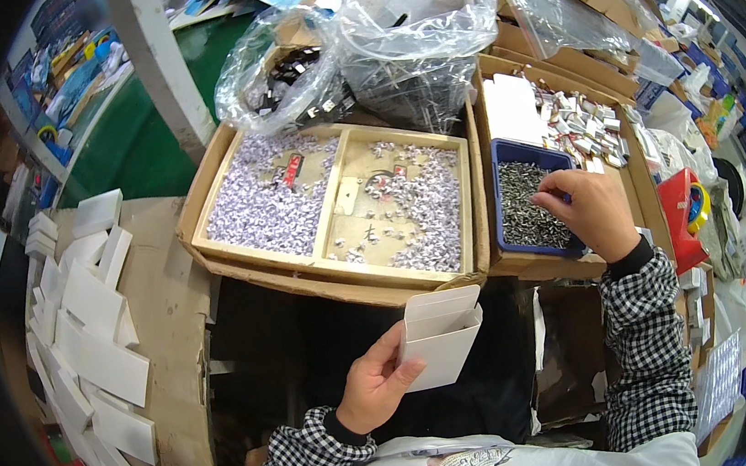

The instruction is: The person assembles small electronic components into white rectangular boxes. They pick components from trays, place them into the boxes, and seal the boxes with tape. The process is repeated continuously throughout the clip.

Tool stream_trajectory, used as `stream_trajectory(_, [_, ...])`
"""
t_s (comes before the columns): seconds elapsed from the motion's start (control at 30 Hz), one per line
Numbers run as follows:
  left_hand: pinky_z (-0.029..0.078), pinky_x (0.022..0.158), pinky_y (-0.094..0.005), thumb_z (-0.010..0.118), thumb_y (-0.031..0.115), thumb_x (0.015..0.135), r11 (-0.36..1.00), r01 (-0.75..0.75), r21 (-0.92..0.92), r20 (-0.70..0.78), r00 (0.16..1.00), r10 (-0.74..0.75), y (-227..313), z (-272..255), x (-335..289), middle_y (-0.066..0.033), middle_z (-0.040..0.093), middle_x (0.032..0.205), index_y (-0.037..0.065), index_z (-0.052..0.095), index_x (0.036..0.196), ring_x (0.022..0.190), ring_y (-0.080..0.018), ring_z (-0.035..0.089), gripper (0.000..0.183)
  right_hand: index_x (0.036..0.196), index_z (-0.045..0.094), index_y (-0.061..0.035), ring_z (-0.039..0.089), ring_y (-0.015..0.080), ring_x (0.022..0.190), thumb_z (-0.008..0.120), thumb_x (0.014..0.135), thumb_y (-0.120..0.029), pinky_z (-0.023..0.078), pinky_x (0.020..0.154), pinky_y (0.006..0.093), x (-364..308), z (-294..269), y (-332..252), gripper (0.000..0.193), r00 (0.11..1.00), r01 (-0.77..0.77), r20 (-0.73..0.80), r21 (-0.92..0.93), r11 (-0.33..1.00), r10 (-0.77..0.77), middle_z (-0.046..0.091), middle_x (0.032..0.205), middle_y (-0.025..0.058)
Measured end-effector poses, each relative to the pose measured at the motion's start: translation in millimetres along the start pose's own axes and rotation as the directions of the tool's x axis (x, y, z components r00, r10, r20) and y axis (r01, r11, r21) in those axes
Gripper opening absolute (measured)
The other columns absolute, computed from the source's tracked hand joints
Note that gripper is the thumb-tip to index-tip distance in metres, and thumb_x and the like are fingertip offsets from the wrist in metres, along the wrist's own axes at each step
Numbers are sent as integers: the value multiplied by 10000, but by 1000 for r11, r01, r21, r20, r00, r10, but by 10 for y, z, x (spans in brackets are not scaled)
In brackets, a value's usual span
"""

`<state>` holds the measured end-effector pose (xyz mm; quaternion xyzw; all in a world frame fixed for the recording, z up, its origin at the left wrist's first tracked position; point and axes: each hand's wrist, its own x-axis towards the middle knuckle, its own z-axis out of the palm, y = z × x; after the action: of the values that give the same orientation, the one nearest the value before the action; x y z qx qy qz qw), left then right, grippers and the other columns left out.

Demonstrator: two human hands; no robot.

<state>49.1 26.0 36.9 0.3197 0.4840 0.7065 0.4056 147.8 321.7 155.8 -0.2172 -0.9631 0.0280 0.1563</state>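
In my left hand I hold a small white cardboard box, tilted, its top flap standing up and its mouth uncovered. My thumb lies across the front and the fingers go behind. My right hand is over a blue plastic bin full of small dark metal pieces, which look like screws. Its thumb and fingertips are pinched together just above the pieces. Whatever is between them is too small to make out. Left of the bin, a two-part wooden tray holds many small whitish pieces.
Many flat white boxes are heaped on cardboard at my left. Clear plastic bags, one with black parts, stand behind the tray. A carton around the bin also holds small white parts. Yellow tape and a red box lie right.
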Motion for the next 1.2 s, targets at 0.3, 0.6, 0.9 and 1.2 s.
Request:
stream_trajectory(0.3, [451,954,-280,591,120,929,1000,-5,-12,-29,1000,5,-30,-34,22,-107,561,1248,-2,365,1392,1104,-144,555,530,838,676,-30,626,148,587,732,796,-181,495,557,255,-119,-142,-646,167,959,33,229,488,872,-165,658,693,69])
stream_trajectory(0.6, [460,941,-279,598,120,925,998,-49,-27,-85,995,46,-19,-143,-8,-115,573,1232,-10,373,1384,1093,-149,565,527,893,679,-49,659,207,617,717,810,-178,519,568,278,156,-100,-1100,158,847,220,305,543,810,-435,668,741,97])
stream_trajectory(0.9, [477,907,-260,616,142,917,999,-21,47,-162,986,28,-45,-292,-92,-126,601,1191,-30,398,1358,1050,-140,587,521,904,683,-19,640,285,799,651,818,-156,503,732,359,1077,614,-1092,164,904,295,208,326,898,-373,659,857,131])
stream_trajectory(1.2, [484,869,-231,626,167,913,998,-59,-7,-179,982,57,-146,-449,-139,-104,610,1168,-21,414,1356,971,-108,591,526,894,665,-29,622,300,819,641,817,-204,487,747,388,1279,701,-1153,192,802,412,398,172,895,-446,653,848,131])
